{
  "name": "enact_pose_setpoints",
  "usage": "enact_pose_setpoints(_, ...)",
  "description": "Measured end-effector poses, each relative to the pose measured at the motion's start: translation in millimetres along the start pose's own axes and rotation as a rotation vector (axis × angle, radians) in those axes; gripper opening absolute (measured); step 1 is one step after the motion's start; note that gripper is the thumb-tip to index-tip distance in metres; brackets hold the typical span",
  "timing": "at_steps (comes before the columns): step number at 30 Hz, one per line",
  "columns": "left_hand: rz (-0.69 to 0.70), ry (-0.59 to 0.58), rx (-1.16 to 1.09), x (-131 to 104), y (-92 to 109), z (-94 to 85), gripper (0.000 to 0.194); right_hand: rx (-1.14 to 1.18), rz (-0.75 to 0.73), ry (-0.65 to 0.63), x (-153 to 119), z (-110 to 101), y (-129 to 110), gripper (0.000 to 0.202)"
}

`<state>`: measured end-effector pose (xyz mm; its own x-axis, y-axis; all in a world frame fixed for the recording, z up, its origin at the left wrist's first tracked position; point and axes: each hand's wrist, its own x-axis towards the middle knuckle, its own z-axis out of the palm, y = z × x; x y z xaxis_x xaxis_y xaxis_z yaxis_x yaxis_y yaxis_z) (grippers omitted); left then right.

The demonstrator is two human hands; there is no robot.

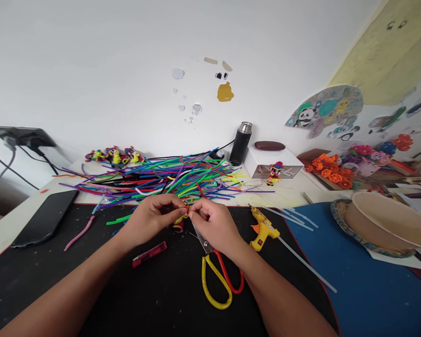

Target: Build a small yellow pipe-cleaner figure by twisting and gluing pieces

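Observation:
My left hand [158, 216] and my right hand [215, 223] meet over the black mat, thumb and forefinger of each closed in a pinch. Between them is a small red and yellow pipe-cleaner figure [178, 227], mostly hidden by the fingers. A red bit shows at the fingertips. Under my right hand lies a pair of scissors [217, 283] with one yellow and one red handle, its blades partly covered. A red cutter-like tool [149, 254] rests on the mat below my left hand. Just beyond both hands spreads a heap of coloured pipe cleaners [182, 175].
A yellow glue gun [263, 228] lies at the right with a glue stick in it, near loose glue sticks [298, 217]. A phone [45, 219] lies at left. Behind stand a black flask [241, 145], a white box [266, 159] and finished figures [114, 155]. Bowls [389, 222] sit far right.

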<state>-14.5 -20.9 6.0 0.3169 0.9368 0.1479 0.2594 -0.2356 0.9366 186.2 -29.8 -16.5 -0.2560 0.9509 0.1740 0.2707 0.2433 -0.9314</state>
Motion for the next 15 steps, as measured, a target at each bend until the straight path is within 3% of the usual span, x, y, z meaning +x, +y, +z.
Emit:
enact_pose_setpoints(8,-0.116,0.085,-0.278,2,-6,7.6,0.033,0.347,0.114,-0.020,3,4,2,0.019)
enact_pose_setpoints(15,-0.139,0.111,-0.408,2,-10,12.6,0.031,0.461,0.132,-0.004,2,7,1,0.026)
